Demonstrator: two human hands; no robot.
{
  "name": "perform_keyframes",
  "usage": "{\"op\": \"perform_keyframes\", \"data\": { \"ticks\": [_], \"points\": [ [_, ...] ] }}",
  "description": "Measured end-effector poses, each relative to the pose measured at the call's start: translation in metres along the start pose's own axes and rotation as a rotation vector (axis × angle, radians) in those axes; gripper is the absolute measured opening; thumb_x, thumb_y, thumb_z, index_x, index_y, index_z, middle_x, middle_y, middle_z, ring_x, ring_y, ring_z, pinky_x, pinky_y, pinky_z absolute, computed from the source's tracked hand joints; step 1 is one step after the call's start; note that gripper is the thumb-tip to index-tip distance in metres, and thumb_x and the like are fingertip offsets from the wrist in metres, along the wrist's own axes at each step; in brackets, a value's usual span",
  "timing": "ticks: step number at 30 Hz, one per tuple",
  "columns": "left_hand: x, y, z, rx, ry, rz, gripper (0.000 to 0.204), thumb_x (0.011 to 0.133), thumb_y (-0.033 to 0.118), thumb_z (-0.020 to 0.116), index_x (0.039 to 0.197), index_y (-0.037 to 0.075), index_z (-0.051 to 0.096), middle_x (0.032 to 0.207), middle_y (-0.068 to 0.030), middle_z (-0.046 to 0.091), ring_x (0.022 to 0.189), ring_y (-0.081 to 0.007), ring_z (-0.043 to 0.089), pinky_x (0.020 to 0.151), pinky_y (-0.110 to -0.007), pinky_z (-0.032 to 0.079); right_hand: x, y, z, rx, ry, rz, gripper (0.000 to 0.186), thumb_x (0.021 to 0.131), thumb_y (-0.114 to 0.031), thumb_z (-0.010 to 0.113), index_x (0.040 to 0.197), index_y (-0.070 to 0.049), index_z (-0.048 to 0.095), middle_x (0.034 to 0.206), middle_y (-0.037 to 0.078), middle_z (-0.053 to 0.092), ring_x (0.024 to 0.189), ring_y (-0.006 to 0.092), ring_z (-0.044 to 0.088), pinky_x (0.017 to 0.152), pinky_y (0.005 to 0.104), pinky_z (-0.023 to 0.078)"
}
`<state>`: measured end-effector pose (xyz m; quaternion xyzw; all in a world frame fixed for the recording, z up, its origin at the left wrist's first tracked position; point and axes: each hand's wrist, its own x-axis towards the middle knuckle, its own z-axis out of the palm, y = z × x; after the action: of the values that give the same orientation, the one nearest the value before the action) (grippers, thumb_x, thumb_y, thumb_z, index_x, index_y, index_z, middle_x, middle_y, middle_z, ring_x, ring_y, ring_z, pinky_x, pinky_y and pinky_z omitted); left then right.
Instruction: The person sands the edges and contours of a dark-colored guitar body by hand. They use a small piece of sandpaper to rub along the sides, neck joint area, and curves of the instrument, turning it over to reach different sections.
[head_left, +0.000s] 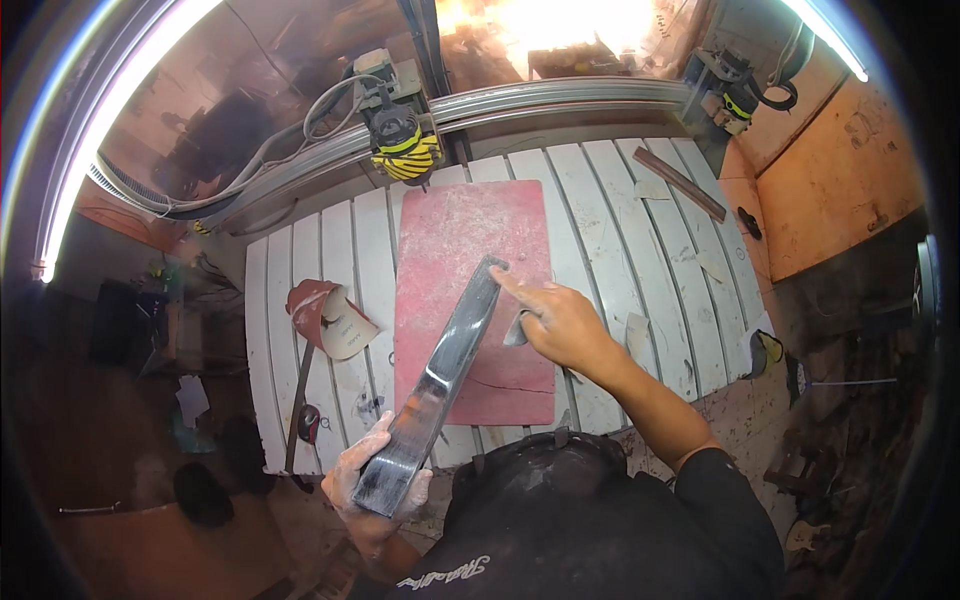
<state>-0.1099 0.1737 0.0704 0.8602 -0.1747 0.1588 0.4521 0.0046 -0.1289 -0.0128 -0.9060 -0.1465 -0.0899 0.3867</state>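
Observation:
A long, glossy dark bar (440, 370) lies diagonally over a worn pink board (470, 220). My left hand (350, 480), whitened with dust, is closed round its lower end. My right hand (560, 325) has the index finger stretched to the bar's upper end, with the other fingers curled round a small grey piece of sheet, perhaps abrasive paper (518, 332). A curled red-brown and cream sheet (342, 325) rests on the slatted white table (600, 220), left of the board.
Two machine heads (400, 140) (725, 85) hang from a rail behind the table. A narrow brown strip (680, 185) lies at the back right, another dark strip (297, 410) at the left. An orange panel (830, 200) stands to the right.

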Motion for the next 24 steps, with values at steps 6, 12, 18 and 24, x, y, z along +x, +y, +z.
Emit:
{"op": "perform_keyframes", "data": {
  "ticks": [6, 12, 18, 24],
  "points": [
    [-0.003, -0.002, 0.005, -0.037, 0.016, -0.003, 0.062, 0.072, 0.025, 0.098, 0.12, 0.0, 0.066, 0.118, -0.0324, 0.075, 0.104, -0.0351, 0.08, 0.088, -0.039, 0.065, -0.035, -0.064, 0.012, 0.008, -0.214, -0.123, 0.077, 0.083, -0.003, 0.063, 0.155, -0.029, 0.06, 0.078, 0.017, 0.066, 0.067, 0.0311, 0.058, 0.061, 0.0473, 0.052],
    [-0.008, -0.002, -0.001, -0.014, 0.032, -0.029, 0.064, 0.072, 0.026, 0.098, 0.121, 0.001, 0.066, 0.119, -0.0311, 0.075, 0.106, -0.0356, 0.079, 0.09, -0.04, 0.065, 0.001, -0.025, 0.008, -0.084, -0.222, 0.051, 0.069, 0.09, -0.01, 0.065, 0.152, -0.039, 0.06, 0.087, 0.02, 0.071, 0.076, 0.0346, 0.069, 0.07, 0.048, 0.058],
    [-0.007, -0.005, -0.002, -0.05, 0.041, -0.033, 0.065, 0.073, 0.031, 0.098, 0.122, 0.002, 0.066, 0.119, -0.0294, 0.076, 0.108, -0.0362, 0.078, 0.092, -0.041, 0.064, 0.015, 0.069, 0.005, 0.277, -0.191, 0.439, 0.061, 0.089, -0.005, 0.059, 0.148, -0.017, 0.065, 0.109, 0.019, 0.078, 0.095, 0.0322, 0.076, 0.091, 0.0378, 0.058],
    [-0.014, -0.012, -0.003, -0.043, 0.064, -0.043, 0.067, 0.074, 0.038, 0.098, 0.12, 0.002, 0.065, 0.117, -0.0284, 0.076, 0.108, -0.0377, 0.078, 0.094, -0.044, 0.064, 0.014, 0.035, -0.007, 0.321, 0.111, 0.111, 0.05, 0.093, 0.001, 0.056, 0.14, -0.005, 0.07, 0.132, 0.016, 0.075, 0.116, 0.026, 0.072, 0.106, 0.0348, 0.053]
  ]
}}
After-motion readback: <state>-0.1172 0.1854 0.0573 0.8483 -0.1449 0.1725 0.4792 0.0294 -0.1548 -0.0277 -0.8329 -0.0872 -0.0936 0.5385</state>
